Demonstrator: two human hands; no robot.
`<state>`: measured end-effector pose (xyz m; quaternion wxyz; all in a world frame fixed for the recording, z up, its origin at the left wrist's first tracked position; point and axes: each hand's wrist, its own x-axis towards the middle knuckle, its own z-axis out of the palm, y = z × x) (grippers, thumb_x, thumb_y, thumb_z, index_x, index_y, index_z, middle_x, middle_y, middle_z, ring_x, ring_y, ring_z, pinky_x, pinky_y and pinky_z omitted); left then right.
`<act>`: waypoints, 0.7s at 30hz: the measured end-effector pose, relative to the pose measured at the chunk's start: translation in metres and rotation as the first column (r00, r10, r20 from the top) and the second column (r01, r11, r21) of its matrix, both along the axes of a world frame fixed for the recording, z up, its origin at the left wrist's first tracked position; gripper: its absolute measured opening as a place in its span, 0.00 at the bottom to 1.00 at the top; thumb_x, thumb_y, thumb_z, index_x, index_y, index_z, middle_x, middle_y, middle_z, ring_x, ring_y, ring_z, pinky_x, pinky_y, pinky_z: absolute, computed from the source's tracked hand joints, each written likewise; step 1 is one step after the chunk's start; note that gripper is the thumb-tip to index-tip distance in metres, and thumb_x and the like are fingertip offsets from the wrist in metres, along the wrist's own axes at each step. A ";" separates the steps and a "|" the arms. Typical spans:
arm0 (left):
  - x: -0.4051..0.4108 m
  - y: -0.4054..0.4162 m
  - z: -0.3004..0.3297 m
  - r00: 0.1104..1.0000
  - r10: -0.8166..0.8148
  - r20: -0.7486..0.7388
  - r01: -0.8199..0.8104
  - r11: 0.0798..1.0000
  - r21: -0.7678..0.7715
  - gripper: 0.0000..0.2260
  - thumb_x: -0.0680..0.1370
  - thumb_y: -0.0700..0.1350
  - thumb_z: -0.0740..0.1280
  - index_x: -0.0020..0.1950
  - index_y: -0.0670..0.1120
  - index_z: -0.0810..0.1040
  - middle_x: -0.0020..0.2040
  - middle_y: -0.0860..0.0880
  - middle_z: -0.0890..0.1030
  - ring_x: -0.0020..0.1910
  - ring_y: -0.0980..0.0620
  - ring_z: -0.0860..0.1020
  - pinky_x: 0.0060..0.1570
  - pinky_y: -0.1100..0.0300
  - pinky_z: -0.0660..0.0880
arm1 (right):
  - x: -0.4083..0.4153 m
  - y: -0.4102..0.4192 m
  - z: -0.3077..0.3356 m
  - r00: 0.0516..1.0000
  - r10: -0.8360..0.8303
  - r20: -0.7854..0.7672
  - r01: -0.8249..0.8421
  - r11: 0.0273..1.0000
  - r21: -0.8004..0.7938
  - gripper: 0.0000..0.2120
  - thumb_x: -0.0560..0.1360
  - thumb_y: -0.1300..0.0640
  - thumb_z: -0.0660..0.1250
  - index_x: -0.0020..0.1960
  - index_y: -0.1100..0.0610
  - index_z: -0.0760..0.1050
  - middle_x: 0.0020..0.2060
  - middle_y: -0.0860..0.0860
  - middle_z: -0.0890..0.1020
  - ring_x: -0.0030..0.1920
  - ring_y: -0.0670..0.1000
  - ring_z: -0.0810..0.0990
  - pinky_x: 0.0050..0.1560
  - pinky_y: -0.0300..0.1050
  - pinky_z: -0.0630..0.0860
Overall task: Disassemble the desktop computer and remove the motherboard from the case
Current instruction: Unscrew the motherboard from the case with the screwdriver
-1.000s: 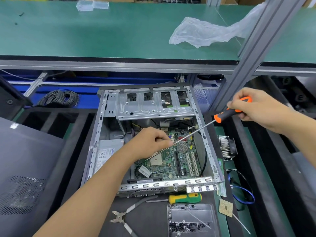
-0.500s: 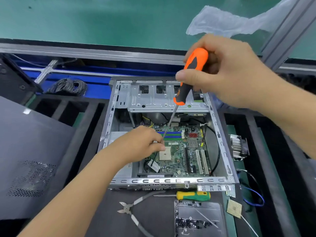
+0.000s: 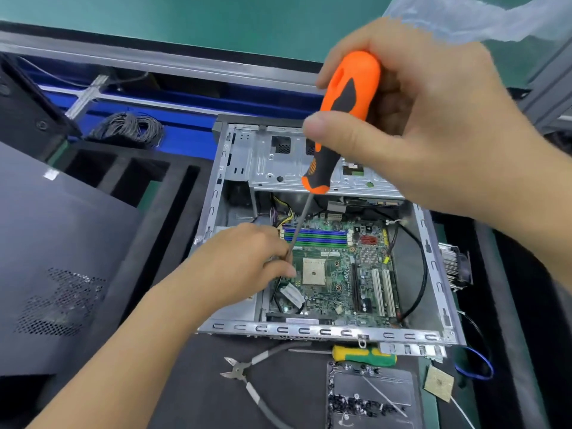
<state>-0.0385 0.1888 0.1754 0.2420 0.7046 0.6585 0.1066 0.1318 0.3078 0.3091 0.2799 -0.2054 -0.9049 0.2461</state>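
Screwdriver (image 3: pixel 346 119) has swung from a low slant out at the right to nearly upright over the case (image 3: pixel 433 264); the view has also closed in. Right hand (image 3: pixel 433 128) wraps the orange handle, thumb across its front. Left hand (image 3: pixel 247 264) pinches the shaft low down, steering the tip onto the left part of the motherboard (image 3: pixel 337 274). Tip hidden behind the fingers, so seating on a screw cannot be confirmed. Judgement: a board screw is about to be driven out; removal not yet begun.

Motherboard lies flat on the case floor, socket bare, black cable looping at its right. Drive cage (image 3: pixel 278 162) spans the far end.

Containers: clear tray (image 3: pixel 371 394) on the near desk holds small dark screws, heaped at its near-left. Cutters (image 3: pixel 244 373) and a yellow-green driver (image 3: pixel 365 356) lie beside it.
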 end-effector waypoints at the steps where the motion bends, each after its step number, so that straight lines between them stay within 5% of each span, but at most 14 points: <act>1: 0.000 0.000 0.001 1.000 -0.003 -0.007 0.003 1.000 -0.014 0.10 0.76 0.58 0.67 0.42 0.54 0.81 0.36 0.61 0.69 0.38 0.60 0.69 0.43 0.58 0.71 | -0.001 0.000 0.000 1.000 0.003 0.001 -0.003 1.000 -0.003 0.18 0.76 0.44 0.69 0.55 0.58 0.75 0.37 0.46 0.79 0.34 0.51 0.76 0.38 0.46 0.74; 4: 0.003 -0.001 -0.001 0.998 -0.001 -0.057 -0.004 0.997 -0.079 0.08 0.76 0.57 0.69 0.39 0.55 0.79 0.36 0.61 0.68 0.39 0.59 0.70 0.40 0.61 0.66 | -0.003 -0.005 -0.007 0.999 0.021 0.037 -0.020 1.000 -0.018 0.17 0.76 0.44 0.69 0.55 0.57 0.75 0.36 0.43 0.78 0.34 0.49 0.75 0.38 0.38 0.72; 8: 0.006 -0.004 -0.011 0.995 -0.006 -0.100 -0.010 0.988 -0.154 0.08 0.78 0.56 0.66 0.46 0.54 0.81 0.47 0.57 0.75 0.50 0.53 0.76 0.49 0.55 0.74 | -0.005 -0.011 -0.018 0.996 0.056 0.066 -0.055 0.998 -0.017 0.16 0.76 0.45 0.69 0.55 0.56 0.75 0.36 0.41 0.79 0.36 0.48 0.78 0.41 0.44 0.76; 13: 0.006 -0.009 -0.016 0.993 -0.021 -0.114 -0.006 0.973 -0.230 0.11 0.79 0.56 0.64 0.48 0.51 0.81 0.51 0.54 0.76 0.51 0.50 0.76 0.53 0.51 0.74 | -0.008 -0.017 -0.026 0.991 0.099 0.091 -0.097 0.995 -0.023 0.16 0.76 0.46 0.70 0.55 0.56 0.74 0.34 0.38 0.78 0.35 0.36 0.78 0.39 0.35 0.75; 21: 0.010 -0.005 -0.020 0.974 -0.042 -0.222 -0.021 0.961 -0.275 0.13 0.79 0.57 0.65 0.50 0.49 0.81 0.53 0.53 0.77 0.51 0.48 0.77 0.52 0.52 0.74 | -0.011 -0.024 -0.034 0.985 0.105 0.136 -0.110 0.993 0.034 0.17 0.75 0.44 0.70 0.54 0.56 0.75 0.33 0.43 0.77 0.35 0.46 0.74 0.38 0.37 0.72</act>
